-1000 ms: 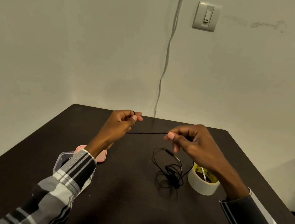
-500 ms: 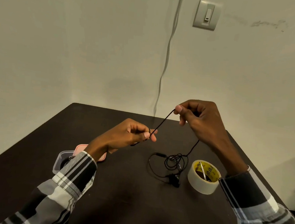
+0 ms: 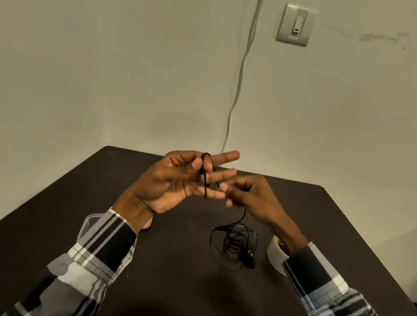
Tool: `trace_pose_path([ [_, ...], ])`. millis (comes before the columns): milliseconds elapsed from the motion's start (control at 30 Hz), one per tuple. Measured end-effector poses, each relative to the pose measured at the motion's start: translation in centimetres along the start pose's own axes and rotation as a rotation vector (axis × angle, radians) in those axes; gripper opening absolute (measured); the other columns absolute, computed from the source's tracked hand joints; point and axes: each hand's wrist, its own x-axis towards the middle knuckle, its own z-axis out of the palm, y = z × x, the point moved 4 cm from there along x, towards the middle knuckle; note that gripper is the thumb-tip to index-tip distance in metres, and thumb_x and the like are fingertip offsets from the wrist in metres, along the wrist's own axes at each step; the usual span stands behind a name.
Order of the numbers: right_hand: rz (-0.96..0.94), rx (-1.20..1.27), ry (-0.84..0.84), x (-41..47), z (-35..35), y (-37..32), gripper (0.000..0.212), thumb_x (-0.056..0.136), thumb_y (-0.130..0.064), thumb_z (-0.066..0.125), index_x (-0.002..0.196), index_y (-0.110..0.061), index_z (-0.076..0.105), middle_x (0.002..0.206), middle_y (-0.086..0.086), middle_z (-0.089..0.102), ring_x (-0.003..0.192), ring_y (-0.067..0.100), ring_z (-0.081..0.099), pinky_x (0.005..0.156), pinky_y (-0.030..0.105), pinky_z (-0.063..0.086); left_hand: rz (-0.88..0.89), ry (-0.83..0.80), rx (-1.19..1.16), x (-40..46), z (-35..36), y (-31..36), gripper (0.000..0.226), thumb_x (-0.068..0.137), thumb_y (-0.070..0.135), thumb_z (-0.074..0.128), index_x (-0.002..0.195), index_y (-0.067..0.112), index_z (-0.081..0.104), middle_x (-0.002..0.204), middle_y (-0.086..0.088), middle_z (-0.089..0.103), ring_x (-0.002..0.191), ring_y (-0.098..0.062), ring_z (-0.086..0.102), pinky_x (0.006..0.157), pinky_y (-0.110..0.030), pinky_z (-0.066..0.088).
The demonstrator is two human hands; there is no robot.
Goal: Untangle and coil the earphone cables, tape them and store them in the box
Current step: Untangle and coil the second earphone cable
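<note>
Dark table [image 3: 140,290], tape roll [image 3: 275,260] behind right sleeve [image 3: 318,275], both grips pinching cable [image 3: 204,180].

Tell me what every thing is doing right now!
Left hand: raised, fingers spread, thumb pinning the cable.
Right hand: pinches the cable beside the left fingers.
Cable: partly looped round the left fingers, the rest in a tangled heap on the table.
Tape: lying flat, partly hidden by the right sleeve.
Box: on the table, mostly hidden by the left sleeve.
Switch: on the wall; position unclear.
</note>
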Motion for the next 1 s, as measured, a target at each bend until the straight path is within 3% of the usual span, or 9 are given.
trace_pose_path([
  [167, 0.068, 0.082, -0.137, -2.0, 2.8, 1.7, 0.019, 0.094, -0.017, 0.065, 0.097, -0.002, 0.075, 0.067, 0.01, 0.066, 0.061, 0.013, 0.063, 0.064, 0.024, 0.054, 0.094, 0.213, 0.007, 0.3, -1.9, 0.8, 0.02, 0.083, 0.031, 0.074, 0.091, 0.013, 0.069, 0.15, -0.016, 0.045, 0.137, -0.036, 0.043, 0.097, -0.063, 0.046],
  [300, 0.044, 0.008, -0.222, -3.4, 3.4, 1.0, 0.018, 0.096, -0.024, 0.065, 0.095, -0.01, 0.076, 0.068, 0.013, 0.067, 0.064, 0.018, 0.063, 0.068, 0.031, 0.052, 0.086, 0.398, 0.311, 0.2, -2.7, 0.4, 0.01, 0.085, 0.029, 0.073, 0.086, 0.02, 0.073, 0.14, -0.001, 0.058, 0.136, -0.019, 0.047, 0.1, -0.051, 0.046],
  [433, -0.013, -0.056, -0.202, -3.8, 1.9, -1.4, 0.019, 0.096, -0.021, 0.063, 0.089, -0.008, 0.074, 0.072, 0.013, 0.069, 0.066, 0.016, 0.064, 0.066, 0.026, 0.052, -0.006, 0.334, 0.835, 0.3, -2.5, -0.5, 0.023, 0.097, 0.005, 0.054, 0.09, 0.019, 0.071, 0.137, 0.005, 0.057, 0.139, 0.001, 0.036, 0.107, -0.021, 0.037],
  [533, -0.038, -0.101, -0.129, -3.6, 0.0, -2.9, 0.019, 0.096, -0.019, 0.062, 0.083, -0.01, 0.073, 0.068, -0.003, 0.069, 0.066, 0.008, 0.065, 0.066, 0.019, 0.051, -0.132, 0.243, 1.009, 0.2, -2.4, -1.6, 0.026, 0.097, 0.007, 0.055, 0.092, 0.027, 0.071, 0.142, -0.005, 0.055, 0.141, 0.005, 0.03, 0.115, -0.033, 0.034],
  [633, -0.045, -0.089, -0.032, -3.1, -1.8, -3.8, 0.021, 0.093, -0.027, 0.063, 0.082, -0.011, 0.07, 0.067, -0.001, 0.069, 0.063, 0.013, 0.067, 0.065, 0.02, 0.051, -0.213, 0.176, 1.014, 0.2, -2.2, -2.1, 0.023, 0.097, 0.011, 0.057, 0.093, 0.027, 0.072, 0.135, -0.002, 0.061, 0.14, 0.003, 0.033, 0.116, -0.042, 0.034],
  [733, -0.054, -0.032, 0.043, -2.4, -3.0, -4.4, 0.021, 0.089, -0.027, 0.068, 0.082, -0.008, 0.071, 0.064, 0.005, 0.063, 0.053, 0.017, 0.057, 0.056, 0.024, 0.048, -0.257, 0.086, 0.943, 0.2, -1.5, -2.0, 0.02, 0.097, 0.007, 0.056, 0.092, 0.016, 0.073, 0.119, 0.001, 0.07, 0.134, 0.001, 0.044, 0.111, -0.033, 0.039],
  [833, -0.043, 0.077, 0.075, -1.6, -3.4, -4.6, 0.016, 0.083, -0.022, 0.076, 0.086, -0.007, 0.073, 0.063, 0.004, 0.056, 0.052, 0.019, 0.046, 0.05, 0.026, 0.043, -0.262, 0.003, 0.749, 0.0, -0.5, -1.7, 0.019, 0.099, 0.004, 0.051, 0.089, 0.001, 0.066, 0.087, 0.001, 0.072, 0.131, -0.012, 0.053, 0.098, -0.036, 0.039],
  [900, -0.003, 0.173, 0.061, -1.0, -3.3, -4.3, 0.02, 0.077, -0.021, 0.08, 0.089, -0.007, 0.073, 0.064, 0.002, 0.055, 0.05, 0.013, 0.042, 0.047, 0.023, 0.039, -0.247, -0.024, 0.551, -0.3, -0.1, -1.3, 0.018, 0.098, 0.013, 0.052, 0.085, 0.003, 0.06, 0.099, -0.004, 0.074, 0.131, -0.022, 0.054, 0.092, -0.049, 0.039],
  [1000, 0.082, 0.308, -0.028, -0.3, -2.5, -3.4, 0.029, 0.074, -0.025, 0.08, 0.097, -0.01, 0.073, 0.073, -0.001, 0.06, 0.049, 0.007, 0.041, 0.045, 0.017, 0.033, -0.21, 0.014, 0.295, -0.1, -0.2, -0.4, 0.024, 0.088, 0.038, 0.068, 0.083, 0.016, 0.059, 0.13, -0.022, 0.062, 0.129, -0.036, 0.053, 0.101, -0.057, 0.042],
])
